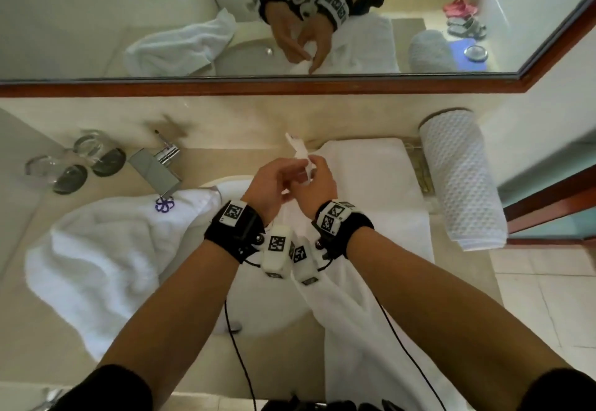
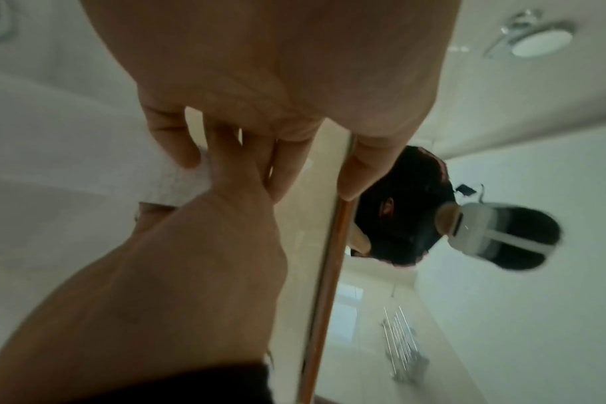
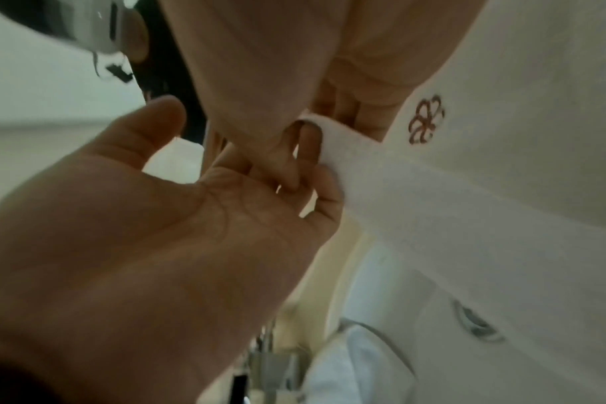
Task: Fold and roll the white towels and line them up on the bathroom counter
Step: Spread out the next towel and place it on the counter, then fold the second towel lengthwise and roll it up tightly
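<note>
Both hands meet above the sink (image 1: 254, 307) on one end of a white towel (image 1: 354, 330), which hangs from them toward the front counter edge. My left hand (image 1: 295, 169) pinches the towel's edge with its fingertips. My right hand (image 1: 314, 165) grips the same bunched end. In the right wrist view the towel (image 3: 467, 191), marked with a flower logo, wraps over the curled right fingers (image 3: 308, 142), and the left hand (image 3: 156, 218) touches it from below. The left wrist view shows a left finger (image 2: 173, 147) lying on the towel (image 2: 177, 183).
A crumpled white towel (image 1: 106, 249) with a purple logo lies left of the sink. A folded white towel (image 1: 371, 178) and a rolled waffle towel (image 1: 461, 178) sit on the right. The faucet (image 1: 154, 165) and two glasses (image 1: 77, 162) stand at the back left, below the mirror (image 1: 96, 23).
</note>
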A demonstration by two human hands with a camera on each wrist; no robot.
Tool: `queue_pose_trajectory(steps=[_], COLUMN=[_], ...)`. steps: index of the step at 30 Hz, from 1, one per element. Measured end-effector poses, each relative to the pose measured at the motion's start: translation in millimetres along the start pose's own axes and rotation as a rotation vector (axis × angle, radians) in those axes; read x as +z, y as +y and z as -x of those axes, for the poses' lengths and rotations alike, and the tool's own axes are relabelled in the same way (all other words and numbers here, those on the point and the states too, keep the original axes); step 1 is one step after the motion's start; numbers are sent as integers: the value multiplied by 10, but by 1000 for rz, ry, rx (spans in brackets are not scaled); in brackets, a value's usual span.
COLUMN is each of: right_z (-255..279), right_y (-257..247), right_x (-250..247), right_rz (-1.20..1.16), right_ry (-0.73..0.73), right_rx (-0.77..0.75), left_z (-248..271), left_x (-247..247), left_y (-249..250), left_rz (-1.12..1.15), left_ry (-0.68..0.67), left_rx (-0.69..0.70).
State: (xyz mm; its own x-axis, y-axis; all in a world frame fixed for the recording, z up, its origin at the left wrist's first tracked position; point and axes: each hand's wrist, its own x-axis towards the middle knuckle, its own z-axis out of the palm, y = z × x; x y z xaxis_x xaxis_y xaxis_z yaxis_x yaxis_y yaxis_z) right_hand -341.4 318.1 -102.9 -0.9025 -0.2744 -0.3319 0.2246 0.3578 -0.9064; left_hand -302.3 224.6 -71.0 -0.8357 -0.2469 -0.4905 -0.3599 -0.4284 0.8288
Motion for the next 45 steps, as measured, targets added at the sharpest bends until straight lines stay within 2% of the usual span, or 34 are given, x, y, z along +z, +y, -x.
queue_pose_trajectory(steps=[4, 5, 7, 9, 10, 11, 14, 16, 19, 21, 24, 28, 30, 34, 39, 41, 43, 45], right_z=[-37, -51, -92, -135, -157, -177, -194, -173, -174, -201, -259, -467, -566, -718, -846, -907, -961, -1018], right_y=[-124, -139, -156, -151, -136, -110, -36, -28, -11, -3, -2, 96, 122, -8, 141, 200, 195, 182], right_x=[-443, -556, -764, -959, -1039, -1101, -1220, -1255, -1278, -1299, -1347, -1381, -1368, -1336, -1373, -1391, -1388, -1422], right_rz=[10, 11, -12, -46, -65, -102, -295, -363, -378, -375, -379, -298, -197, -119, 23, 70, 51, 58], right_ry=[101, 96, 80, 77, 70, 51, -41, -80, -95, -114, -88, 142, 196, 302, 297, 277, 281, 298], right_rx=[-94, -118, -107, -46, -10, 30, 138, 151, 155, 165, 200, 230, 221, 181, 156, 146, 157, 158], left_z=[-23, -63, -175, -355, -473, -576, -866, -1003, -1253, -1356, -1292, -1271, -1302, -1301, -1291, -1312, -1350, -1396], left_x=[248, 273, 339, 408, 413, 413, 404, 408, 285, 209, 248, 145, 62, 0, 33, 35, 69, 134], left_y=[175, 203, 213, 147, 101, 47, -81, -136, -259, -289, -122, 125, 185, 217, -111, -266, -359, -413], left_rz=[60, 77, 10, -209, -327, -453, -867, -1033, -1227, -1193, -951, -419, -287, -157, -41, -85, -171, -261], left_ry=[-189, -190, -76, 103, 131, 95, -151, -198, -157, -121, -66, 148, 183, 126, 128, 146, 106, 73], left_rx=[4, 6, 39, 129, 180, 217, 293, 314, 152, 66, 96, 46, 43, 10, -140, -201, -258, -239])
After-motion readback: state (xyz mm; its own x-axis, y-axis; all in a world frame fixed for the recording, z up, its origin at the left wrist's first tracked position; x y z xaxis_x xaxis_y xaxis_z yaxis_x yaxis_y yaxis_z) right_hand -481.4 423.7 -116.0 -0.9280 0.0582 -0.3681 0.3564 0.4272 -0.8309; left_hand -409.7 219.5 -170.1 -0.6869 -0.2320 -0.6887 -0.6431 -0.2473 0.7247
